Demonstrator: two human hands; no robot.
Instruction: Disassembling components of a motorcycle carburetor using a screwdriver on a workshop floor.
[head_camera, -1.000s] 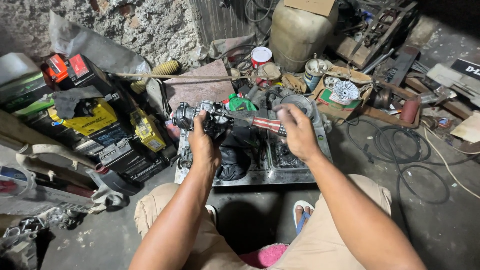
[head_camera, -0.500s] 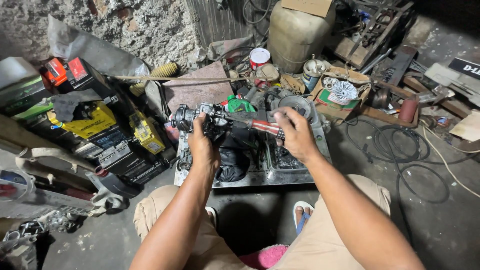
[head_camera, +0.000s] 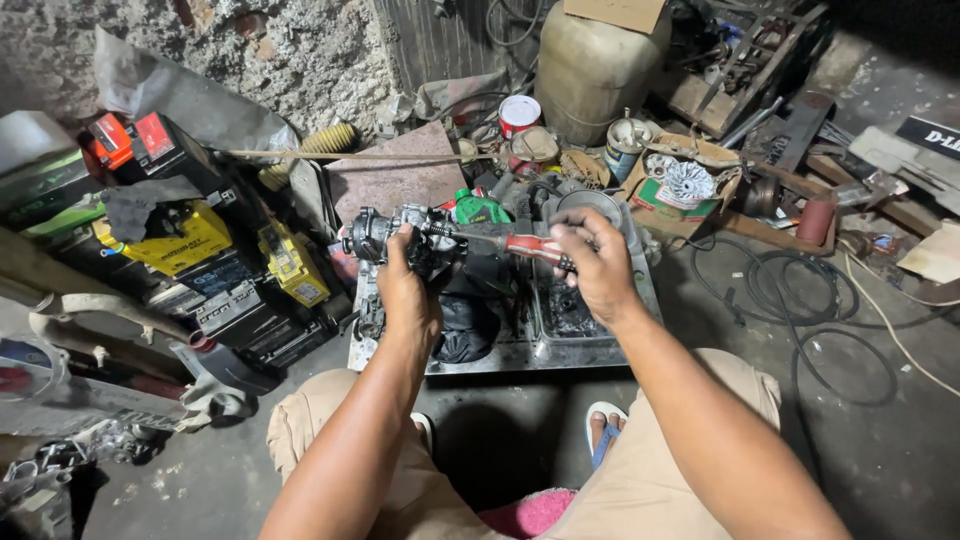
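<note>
Left hand (head_camera: 405, 300) clamped around the small metal engine part (head_camera: 385, 232), holding it up over the greasy metal tray (head_camera: 600, 345) so the shaft end faces right. Right hand (head_camera: 598, 265) wrapped tight on the red-handled screwdriver (head_camera: 525, 246), tip laid level into the part, so I read the left as bracing against the push. Stacked batteries (head_camera: 200, 250) sit left of the tray.

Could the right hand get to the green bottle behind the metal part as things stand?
Probably not directly: the right hand grips a red-handled screwdriver, and the metal part in the left hand sits partly before the green bottle.
</note>
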